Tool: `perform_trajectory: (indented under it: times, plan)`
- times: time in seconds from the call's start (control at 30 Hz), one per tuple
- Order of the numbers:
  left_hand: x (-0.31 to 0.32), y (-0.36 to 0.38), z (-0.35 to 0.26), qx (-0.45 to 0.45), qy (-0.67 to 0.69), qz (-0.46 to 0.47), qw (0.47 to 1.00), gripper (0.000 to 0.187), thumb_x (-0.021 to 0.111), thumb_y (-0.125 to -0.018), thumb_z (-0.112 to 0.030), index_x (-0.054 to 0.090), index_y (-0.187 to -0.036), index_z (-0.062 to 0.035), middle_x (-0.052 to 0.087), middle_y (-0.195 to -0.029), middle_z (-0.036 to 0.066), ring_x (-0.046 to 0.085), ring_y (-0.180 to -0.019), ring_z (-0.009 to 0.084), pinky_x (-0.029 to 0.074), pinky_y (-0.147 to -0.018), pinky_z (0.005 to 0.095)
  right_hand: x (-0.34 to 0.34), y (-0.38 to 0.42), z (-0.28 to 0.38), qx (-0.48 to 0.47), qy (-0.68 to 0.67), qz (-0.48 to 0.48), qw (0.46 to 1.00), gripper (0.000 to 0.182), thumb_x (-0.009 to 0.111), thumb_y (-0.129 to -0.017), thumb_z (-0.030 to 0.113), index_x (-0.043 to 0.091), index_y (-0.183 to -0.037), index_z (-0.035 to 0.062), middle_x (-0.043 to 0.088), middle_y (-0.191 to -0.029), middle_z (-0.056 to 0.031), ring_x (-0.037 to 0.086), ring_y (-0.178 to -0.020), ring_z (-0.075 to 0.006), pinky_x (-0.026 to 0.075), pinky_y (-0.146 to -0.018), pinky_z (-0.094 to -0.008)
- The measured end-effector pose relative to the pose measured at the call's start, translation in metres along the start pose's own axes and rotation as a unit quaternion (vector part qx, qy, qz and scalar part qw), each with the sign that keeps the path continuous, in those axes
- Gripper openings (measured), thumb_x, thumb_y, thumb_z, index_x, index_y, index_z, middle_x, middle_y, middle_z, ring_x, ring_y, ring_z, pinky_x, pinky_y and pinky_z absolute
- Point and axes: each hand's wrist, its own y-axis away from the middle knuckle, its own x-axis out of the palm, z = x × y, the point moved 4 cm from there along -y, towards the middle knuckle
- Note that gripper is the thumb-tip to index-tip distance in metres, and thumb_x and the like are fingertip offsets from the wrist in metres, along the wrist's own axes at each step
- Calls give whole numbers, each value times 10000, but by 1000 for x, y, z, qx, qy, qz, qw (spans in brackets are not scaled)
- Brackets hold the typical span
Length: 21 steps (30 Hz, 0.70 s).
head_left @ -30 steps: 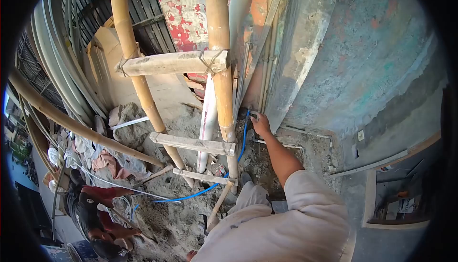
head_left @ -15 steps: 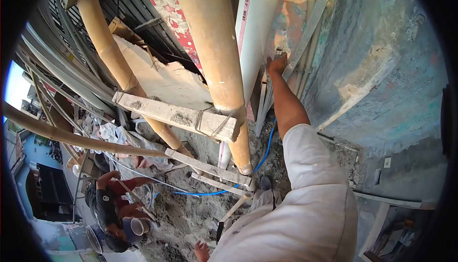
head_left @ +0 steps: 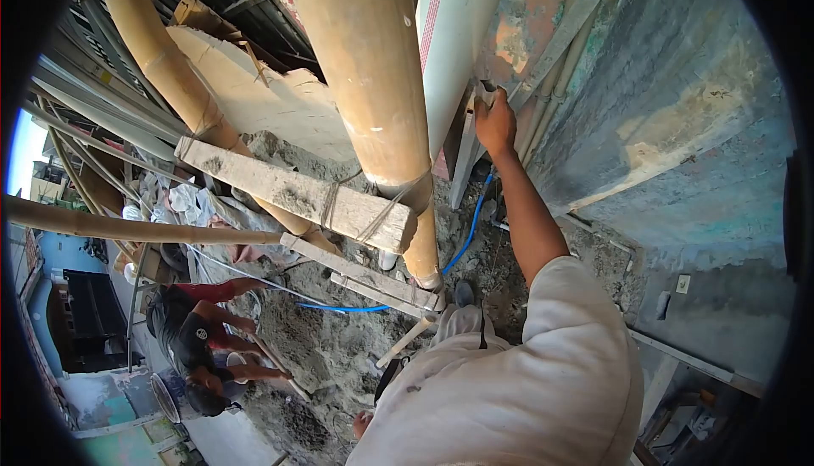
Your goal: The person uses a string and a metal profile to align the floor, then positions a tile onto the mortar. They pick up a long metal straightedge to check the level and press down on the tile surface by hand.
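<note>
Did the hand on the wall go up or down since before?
Yes. The right hand went up: earlier it was low by the blue hose, now it grips well above it.

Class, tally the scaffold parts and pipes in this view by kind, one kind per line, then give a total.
Bamboo poles: 3
Lashed wooden crosspieces: 3
White pipe: 1
Blue hose: 1
Total: 8

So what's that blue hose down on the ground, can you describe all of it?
The blue hose is thin, flexible and bright blue, and looks like plastic. It comes down beside the wall below the person's raised right hand, curves across the sandy ground, passes behind the foot of the bamboo ladder and shows again as a flat stretch under its lowest rung. Both ends are hidden. No hand touches it.
</note>
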Motion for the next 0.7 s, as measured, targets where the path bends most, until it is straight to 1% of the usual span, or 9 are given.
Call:
perform_trajectory:
  times: [0.1,0.17,0.23,0.3,0.4,0.47,0.5,0.57,0.7]
  plan:
    - [-20,23,-74,-13,6,-32,999,428,593,-828,-92,487,-1217,50,645,-836,104,608,-649,151,499,-526,271,-56,29,-15,-22,-113,47,992,417,586,-888,321,520,-1150,3,621,-769,-57,579,-628,-217,439,-582,-354]
    - [-30,37,-126,15,198,35,979,402,584,-839,-97,499,-1205,45,644,-831,110,607,-643,148,493,-515,274,-104,41,-6,-31,-174,47,983,407,566,-912,345,536,-1122,-3,624,-843,-36,569,-713,-145,450,-652,-324]
    - [-42,41,-171,30,80,39,996,397,575,-847,-92,493,-1214,35,639,-861,111,600,-665,142,489,-516,271,-146,47,11,-117,-243,-42,962,403,541,-923,355,544,-1074,-19,633,-869,-68,569,-763,-135,454,-699,-292]
    - [-38,15,-156,-13,167,56,984,407,575,-853,-94,484,-1232,25,636,-890,108,595,-687,136,491,-532,265,-187,48,25,-196,-260,-107,939,476,499,-936,416,542,-1053,-44,632,-907,-77,570,-812,-152,455,-738,-297]
    - [-38,-21,-152,23,164,61,984,420,574,-863,-101,473,-1254,15,639,-910,96,594,-704,134,496,-568,269,-231,48,32,-181,-270,-140,935,576,457,-933,491,532,-1025,-73,624,-898,-122,575,-811,-180,466,-755,-327]
    - [-37,-29,-170,36,145,69,986,427,572,-867,-104,468,-1265,9,640,-919,95,596,-712,136,497,-577,272,-260,50,46,-218,-318,-182,905,618,440,-929,519,521,-1008,-89,616,-861,-144,572,-794,-191,474,-754,-351]
    - [-41,-24,-186,51,134,63,988,428,570,-869,-108,469,-1268,6,642,-930,95,598,-718,140,497,-586,276,-271,50,49,-219,-312,-178,907,618,440,-929,519,521,-1008,-89,616,-861,-144,572,-794,-191,474,-754,-351]
    - [-41,-26,-204,66,126,62,988,429,569,-871,-112,470,-1272,2,643,-942,95,601,-725,144,498,-596,280,-289,45,55,-229,-320,-164,905,685,449,-896,574,487,-1087,-82,594,-881,-149,556,-809,-208,473,-767,-355]
    - [-39,-30,-223,108,71,49,990,405,575,-869,-136,508,-1246,-4,646,-967,100,609,-739,147,506,-624,287,-299,48,74,-198,-317,-166,912,637,461,-911,540,494,-1078,-74,585,-855,-127,545,-790,-180,469,-731,-318]
